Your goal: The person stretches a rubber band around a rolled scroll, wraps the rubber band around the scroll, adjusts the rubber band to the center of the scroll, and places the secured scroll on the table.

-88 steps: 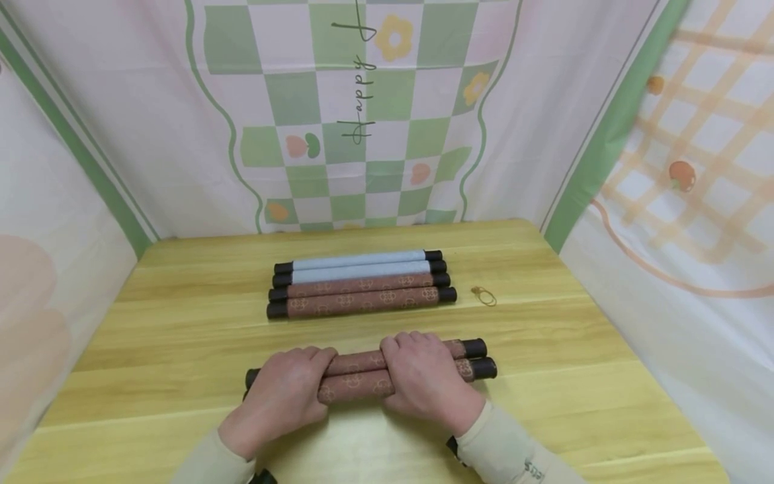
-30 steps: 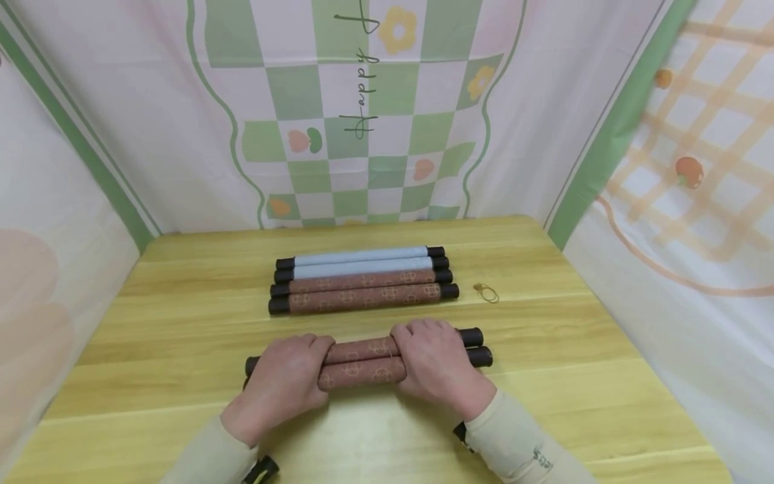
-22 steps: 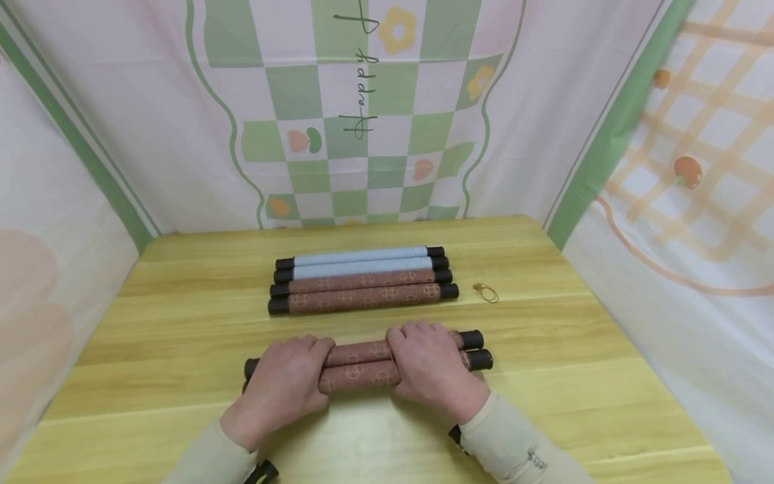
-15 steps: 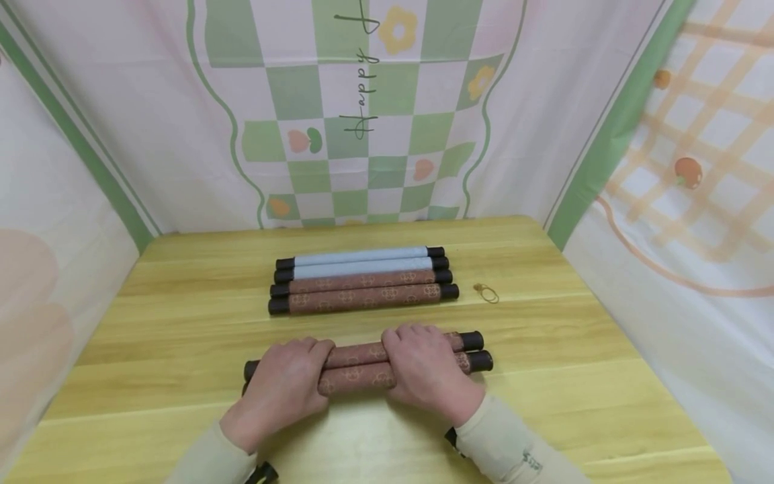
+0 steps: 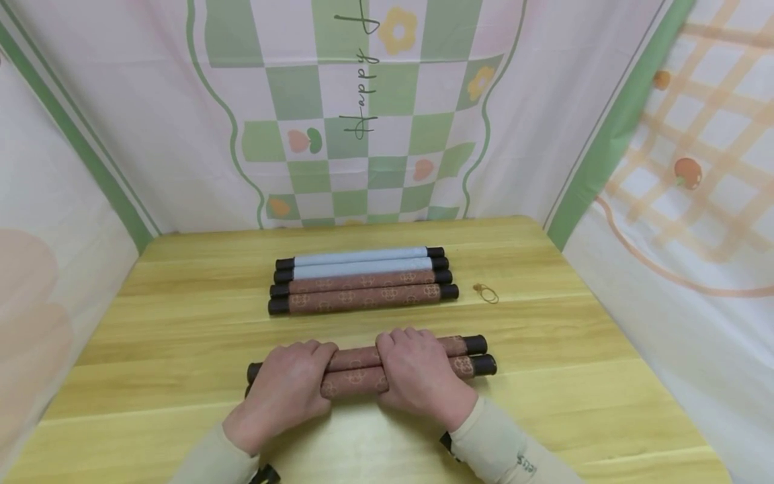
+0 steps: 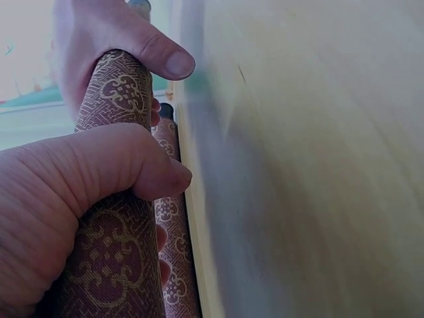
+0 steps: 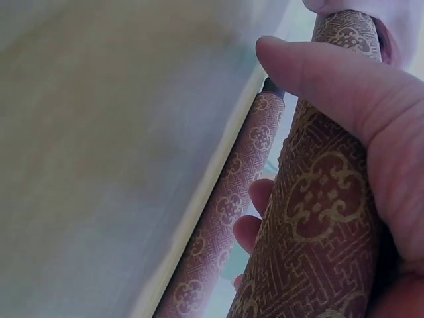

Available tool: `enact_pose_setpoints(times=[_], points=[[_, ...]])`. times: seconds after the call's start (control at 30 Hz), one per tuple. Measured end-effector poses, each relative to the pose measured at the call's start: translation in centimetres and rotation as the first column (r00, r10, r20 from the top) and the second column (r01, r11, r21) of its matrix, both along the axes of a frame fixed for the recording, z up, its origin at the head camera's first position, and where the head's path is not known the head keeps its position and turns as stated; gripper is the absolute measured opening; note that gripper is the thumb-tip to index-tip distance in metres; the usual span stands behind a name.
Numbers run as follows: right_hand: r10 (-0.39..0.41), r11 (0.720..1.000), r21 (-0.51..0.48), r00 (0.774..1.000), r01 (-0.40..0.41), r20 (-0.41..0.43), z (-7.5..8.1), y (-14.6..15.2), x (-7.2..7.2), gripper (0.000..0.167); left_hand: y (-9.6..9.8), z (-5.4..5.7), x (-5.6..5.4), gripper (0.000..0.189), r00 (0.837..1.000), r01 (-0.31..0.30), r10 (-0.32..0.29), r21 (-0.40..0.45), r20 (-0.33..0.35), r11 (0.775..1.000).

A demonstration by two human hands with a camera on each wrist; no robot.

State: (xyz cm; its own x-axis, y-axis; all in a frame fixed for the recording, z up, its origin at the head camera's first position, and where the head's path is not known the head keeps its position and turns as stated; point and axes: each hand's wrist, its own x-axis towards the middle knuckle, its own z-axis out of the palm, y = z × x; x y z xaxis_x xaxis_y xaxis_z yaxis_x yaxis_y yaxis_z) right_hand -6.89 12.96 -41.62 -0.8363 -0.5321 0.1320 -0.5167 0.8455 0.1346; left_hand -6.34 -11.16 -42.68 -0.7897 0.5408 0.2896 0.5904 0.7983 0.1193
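Two brown scrolls (image 5: pixel 354 382) with gold knot patterns and black end knobs lie side by side, close over the table's near part. My left hand (image 5: pixel 289 383) grips both near their left end, fingers over the far side and thumb on the near side. Toward the right my right hand (image 5: pixel 420 368) holds them the same way, leaving a short patterned stretch between the hands. The left wrist view has the left thumb (image 6: pixel 142 165) across the near scroll (image 6: pixel 109 258). From the right wrist, the right thumb (image 7: pixel 318 66) lies over the patterned cloth, fingertips curling underneath.
Behind the hands, two more brown scrolls (image 5: pixel 363 298) and two pale blue ones (image 5: pixel 363 263) lie in a parallel row on the wooden table (image 5: pixel 199 282). A thin tan cord loop (image 5: pixel 486 293) rests right of them. Printed curtains (image 5: pixel 393 134) surround the table.
Over the last second my right hand has slid left along the scrolls, baring more of their right ends. The held scrolls have shifted slightly toward me; the left hand keeps its grip.
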Motion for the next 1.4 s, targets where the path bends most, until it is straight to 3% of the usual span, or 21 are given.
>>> enact_pose_setpoints(times=[0.23, 0.47, 1.0, 1.13, 1.4], points=[[0.013, 1.000, -0.015, 1.000, -0.013, -0.014, 0.0, -0.4, 0.1, 0.059, 0.1, 0.0, 0.0, 0.056, 1.000, 0.002, -0.002, 0.013, 0.004, 1.000], [0.047, 0.998, -0.043, 0.995, -0.051, -0.087, -0.3, -0.8, 0.4, 0.057, 0.4, -0.1, 0.1, 0.056, 1.000, 0.010, -0.010, 0.017, 0.004, 1.000], [0.026, 0.997, -0.073, 0.997, -0.021, 0.068, 1.1, 0.7, 0.0, 0.112, 0.2, 0.5, 0.0, 0.062, 1.000, 0.016, -0.016, 0.025, -0.023, 1.000], [0.012, 0.997, -0.078, 0.997, -0.006, 0.078, 1.2, 1.2, -0.1, 0.109, 0.1, 0.7, 0.0, 0.061, 1.000, 0.004, -0.004, 0.022, -0.007, 1.000], [0.044, 0.993, -0.108, 0.999, -0.045, -0.007, 0.8, 1.7, -0.2, 0.087, 0.0, 0.7, -0.1, 0.061, 1.000, 0.002, -0.002, 0.020, -0.002, 1.000]])
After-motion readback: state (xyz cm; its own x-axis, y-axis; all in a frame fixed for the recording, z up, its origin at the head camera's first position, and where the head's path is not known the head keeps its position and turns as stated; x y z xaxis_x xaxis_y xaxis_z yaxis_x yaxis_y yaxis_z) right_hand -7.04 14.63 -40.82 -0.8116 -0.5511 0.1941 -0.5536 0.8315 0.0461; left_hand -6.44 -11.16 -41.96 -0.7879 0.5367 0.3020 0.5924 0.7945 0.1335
